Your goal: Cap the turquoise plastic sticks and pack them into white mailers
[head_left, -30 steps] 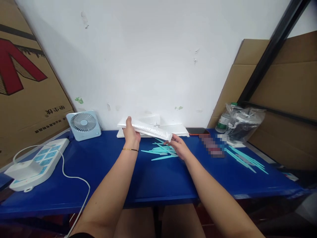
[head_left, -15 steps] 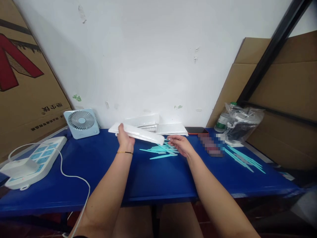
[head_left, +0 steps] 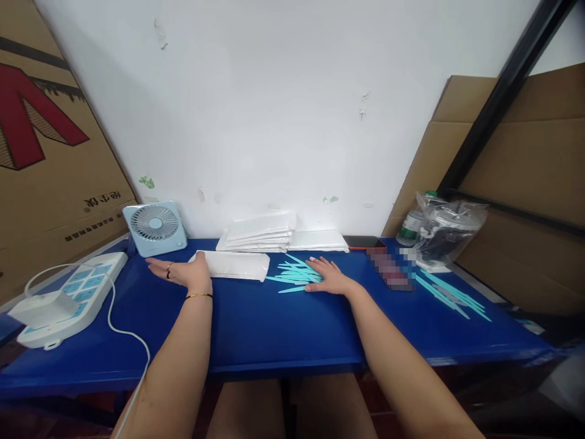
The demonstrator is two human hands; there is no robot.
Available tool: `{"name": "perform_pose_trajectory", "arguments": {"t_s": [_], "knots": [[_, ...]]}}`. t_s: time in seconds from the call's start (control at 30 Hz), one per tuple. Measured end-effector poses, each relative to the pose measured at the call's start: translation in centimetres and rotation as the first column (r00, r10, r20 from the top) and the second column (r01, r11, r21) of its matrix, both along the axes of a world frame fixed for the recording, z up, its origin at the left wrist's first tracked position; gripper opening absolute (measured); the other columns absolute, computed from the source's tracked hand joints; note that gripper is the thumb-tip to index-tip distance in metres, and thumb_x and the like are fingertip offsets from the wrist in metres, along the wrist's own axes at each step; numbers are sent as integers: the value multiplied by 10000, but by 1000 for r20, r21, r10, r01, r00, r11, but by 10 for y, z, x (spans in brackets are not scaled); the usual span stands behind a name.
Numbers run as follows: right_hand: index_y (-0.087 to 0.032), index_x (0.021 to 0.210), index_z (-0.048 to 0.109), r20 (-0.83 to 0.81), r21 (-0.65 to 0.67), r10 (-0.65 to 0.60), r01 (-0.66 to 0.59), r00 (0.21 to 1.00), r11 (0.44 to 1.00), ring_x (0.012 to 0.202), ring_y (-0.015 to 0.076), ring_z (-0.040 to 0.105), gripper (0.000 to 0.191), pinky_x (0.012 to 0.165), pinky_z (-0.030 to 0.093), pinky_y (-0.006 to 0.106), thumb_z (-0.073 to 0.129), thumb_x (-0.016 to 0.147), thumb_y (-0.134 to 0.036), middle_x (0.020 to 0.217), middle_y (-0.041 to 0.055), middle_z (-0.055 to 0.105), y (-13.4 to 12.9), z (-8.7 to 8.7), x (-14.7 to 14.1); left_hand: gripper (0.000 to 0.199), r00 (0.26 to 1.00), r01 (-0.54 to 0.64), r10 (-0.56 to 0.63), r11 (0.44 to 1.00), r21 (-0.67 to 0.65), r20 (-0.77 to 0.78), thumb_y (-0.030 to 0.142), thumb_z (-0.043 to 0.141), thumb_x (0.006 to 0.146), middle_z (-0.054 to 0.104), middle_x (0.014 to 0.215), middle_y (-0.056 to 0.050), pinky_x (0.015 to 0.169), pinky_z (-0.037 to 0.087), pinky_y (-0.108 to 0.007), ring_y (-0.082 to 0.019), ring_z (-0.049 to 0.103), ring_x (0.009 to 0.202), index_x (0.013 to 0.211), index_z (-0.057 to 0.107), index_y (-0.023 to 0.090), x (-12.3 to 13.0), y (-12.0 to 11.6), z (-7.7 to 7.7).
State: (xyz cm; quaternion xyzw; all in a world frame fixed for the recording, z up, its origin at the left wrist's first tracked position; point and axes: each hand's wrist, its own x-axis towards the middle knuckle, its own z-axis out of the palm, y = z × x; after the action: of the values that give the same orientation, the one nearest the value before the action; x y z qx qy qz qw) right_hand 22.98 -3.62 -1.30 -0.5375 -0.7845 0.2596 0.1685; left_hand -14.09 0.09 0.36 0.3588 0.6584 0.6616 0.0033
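Note:
My left hand (head_left: 185, 272) is at the left end of a white packet (head_left: 235, 266) that lies on the blue table (head_left: 283, 329). Its fingers stretch out to the left, and its thumb points up by the packet's edge. Right of the packet is a loose pile of thin turquoise sticks (head_left: 292, 272). My right hand (head_left: 329, 277) rests on the right end of this pile with fingers spread, palm down. Behind them, a stack of flat white packets (head_left: 258, 231) stands against the wall, with another white packet (head_left: 320, 239) beside it.
At left are a small blue fan (head_left: 155, 228) and a white power strip (head_left: 75, 302) with a cable. At right lie a phone (head_left: 365, 242), a blurred-out item (head_left: 388, 268) and more turquoise sticks (head_left: 450, 292). A bottle (head_left: 410, 227) and a plastic bag (head_left: 448, 228) stand behind.
The white packet, held raised in my left hand before, now lies flat on the table further left. My left hand has moved left and opened. My right hand has spread over the sticks.

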Motion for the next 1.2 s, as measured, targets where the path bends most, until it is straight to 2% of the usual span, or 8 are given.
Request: {"name": "perform_pose_trajectory", "arguments": {"t_s": [0.07,0.13,0.27,0.33,0.43,0.57,0.7,1.2], "knots": [[-392,1386,332,3,-32,111,-110,994,993,1397,311,52,756,1099,-26,497,607,713,-599,1506,-15,220,-4,2,-7,784,991,-18,29,996,87,-128,218,602,697,200,1441,-219,1123,110,-483,-314,118,1374,1373,223,92,15,-4,8],[-411,1366,361,3,-61,180,-180,984,982,1398,307,41,682,1101,-34,493,576,746,-594,1499,-35,231,-9,4,-13,547,932,287,-272,958,29,-240,219,540,747,455,1302,-150,1077,268,-438,-275,371,1264,1277,431,140,38,-7,15],[-392,1366,373,-90,-80,208,-215,974,973,1394,296,104,695,1111,38,468,611,735,-559,1482,-31,285,-14,13,-17,359,395,761,-855,510,-401,-338,324,545,773,593,1150,-74,968,401,-364,-233,535,1086,1110,605,215,88,-11,22],[-359,1357,405,-213,-20,138,-146,967,989,1349,276,260,639,1093,174,430,592,766,-515,1444,-6,369,-7,19,-11,357,164,745,-941,315,-587,-298,368,568,755,612,1109,-74,905,431,-330,-229,564,1021,1069,633,211,107,-9,21],[-275,1156,622,-298,85,23,2,954,996,1067,232,542,400,932,387,361,577,788,-425,1199,43,604,14,25,3,300,48,608,-976,198,-769,-214,352,616,686,653,969,-62,762,454,-275,-209,598,871,938,671,198,124,-1,17],[-206,841,717,-245,24,21,-16,969,1000,664,152,556,197,648,434,270,632,722,-338,731,10,655,38,17,12,150,76,505,-988,154,-849,-134,267,599,641,665,720,-21,572,418,-229,-160,589,649,749,669,190,133,14,10],[-200,762,712,-277,49,48,-36,960,998,617,125,512,158,561,393,229,689,649,-308,720,-2,614,43,0,9,156,90,520,-990,138,-843,-107,266,547,683,671,721,-18,544,404,-220,-151,591,646,753,661,185,133,18,3],[-181,698,708,-374,56,-68,96,925,994,536,125,486,249,542,370,248,648,702,-423,580,-3,610,36,5,24,184,236,566,-933,359,-743,-271,351,533,784,645,721,-18,581,377,-256,-172,577,675,798,642,203,135,24,-10]]}}
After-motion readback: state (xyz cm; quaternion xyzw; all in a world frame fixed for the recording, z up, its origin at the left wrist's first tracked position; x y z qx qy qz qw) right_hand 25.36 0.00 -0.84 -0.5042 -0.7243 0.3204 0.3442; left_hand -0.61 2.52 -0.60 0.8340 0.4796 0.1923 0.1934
